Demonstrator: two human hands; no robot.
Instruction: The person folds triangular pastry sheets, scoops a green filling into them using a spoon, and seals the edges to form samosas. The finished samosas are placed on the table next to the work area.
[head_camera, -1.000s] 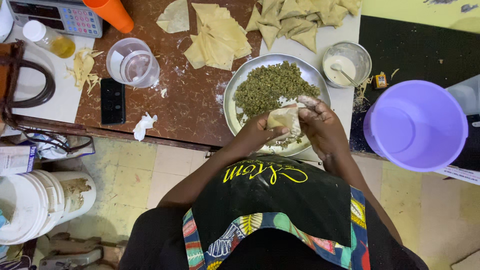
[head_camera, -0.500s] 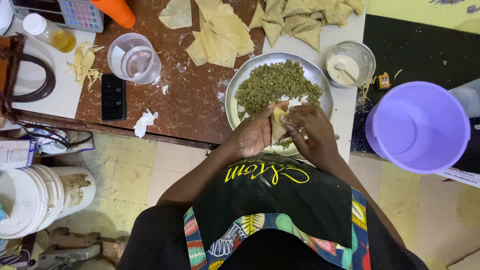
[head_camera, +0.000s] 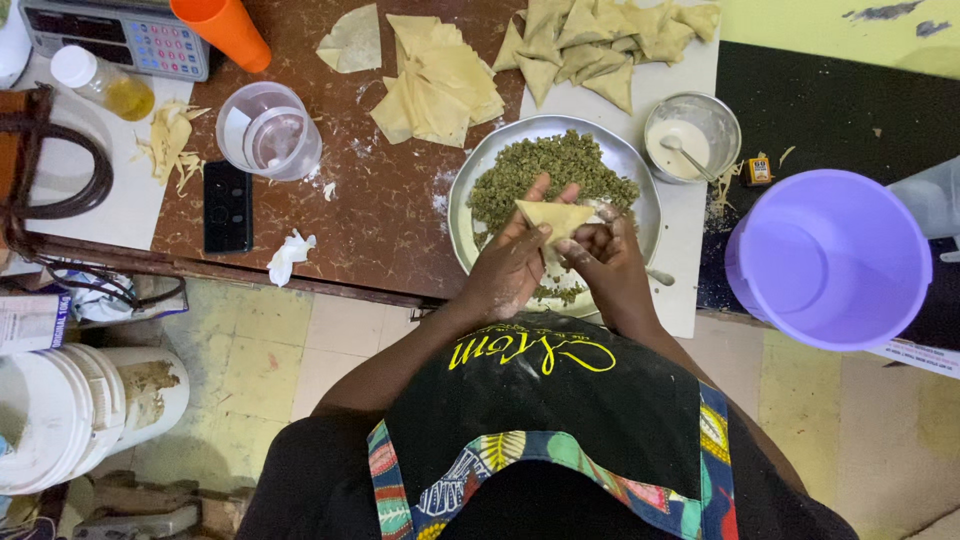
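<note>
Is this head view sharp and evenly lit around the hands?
Head view: light soft and even, no hard shadows; both hands and the folded pastry are sharp; mild glare on the metal plate rim; slight bending toward the edges.

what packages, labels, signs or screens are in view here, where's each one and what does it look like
Weighing scale: table's far left corner, grey, dark display strip, coloured keypad.
Phone: on the brown tabletop near the clear jug, black rectangle, screen dark.
Carton: at the left edge, below the table, white box with blue print.
Small box: on the dark surface right of the metal paste bowl, orange and yellow.
Apron lettering: on the person's chest, yellow script on black.
</note>
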